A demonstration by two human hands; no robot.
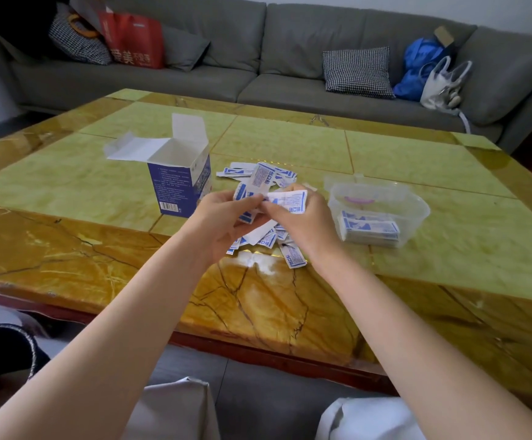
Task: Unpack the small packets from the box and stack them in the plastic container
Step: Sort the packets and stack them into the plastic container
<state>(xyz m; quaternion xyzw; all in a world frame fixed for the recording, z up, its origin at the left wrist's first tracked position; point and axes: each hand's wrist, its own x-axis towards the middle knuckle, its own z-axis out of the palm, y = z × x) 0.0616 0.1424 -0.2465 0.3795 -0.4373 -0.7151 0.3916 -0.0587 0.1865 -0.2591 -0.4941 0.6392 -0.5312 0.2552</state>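
Sorting step, seen from the head camera. We hold both hands above a loose heap of small packets (260, 239) on the bench (417, 160). Our left hand (223, 223) has its fingers curled round a small bundle of packets, while our right hand (302, 220) pinches one flat packet (290, 201) by its edge, the two hands meeting at the fingertips. The blue box (176, 182) stands upright to the left with its white flaps open; we cannot see whether anything is left inside. The plastic container (410, 201) sits to the right, with a neat stack of packets (369, 230) lying flat against its near wall.

To do this step well, we judge that each packet should be squared to the bundle, print facing one way and edges flush, before the bundle goes onto the stack.

The packets are thin, flat, white-and-blue rectangles, likely slippery. The container is clear and thin-walled; the box is light card; the bench is glossy, veined stone in green and amber.
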